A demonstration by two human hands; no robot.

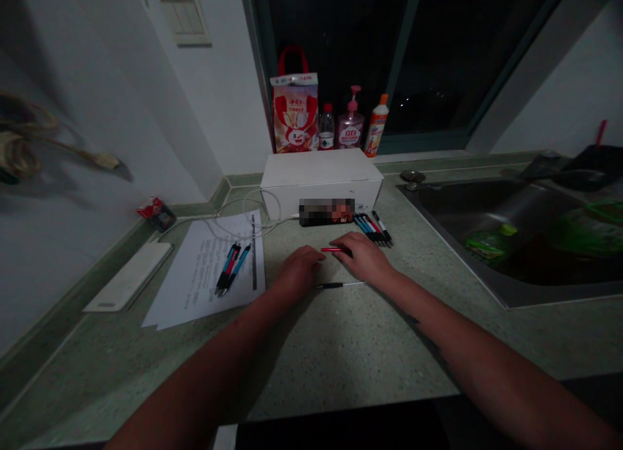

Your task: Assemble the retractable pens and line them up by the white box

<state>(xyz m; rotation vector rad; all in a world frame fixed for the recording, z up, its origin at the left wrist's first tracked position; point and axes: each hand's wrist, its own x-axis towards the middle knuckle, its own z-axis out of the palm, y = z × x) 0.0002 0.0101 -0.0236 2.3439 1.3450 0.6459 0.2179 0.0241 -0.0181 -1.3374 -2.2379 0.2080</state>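
My right hand [364, 258] is closed, its fingertips pinching a red pen [333, 249] that points left. Just left of the pen's end is my left hand [300, 271], fingers curled and pressed together; what they hold, if anything, is hidden. Below both hands, a black pen part [333, 285] lies on the counter, with a thin pale rod [355, 283] reaching from it towards my right wrist. Several pens [374, 229] lie side by side beyond my right hand. On printed sheets [195, 281] to the left rest more pens in blue, red and black [232, 268].
A phone [321, 213] with a white cable [277, 224] leans against a white box [321, 171]. Bottles [350, 126] and a red-and-white bag [295, 115] stand behind it. On the right is a metal sink [457, 262]; at left lies a flat white object [129, 278].
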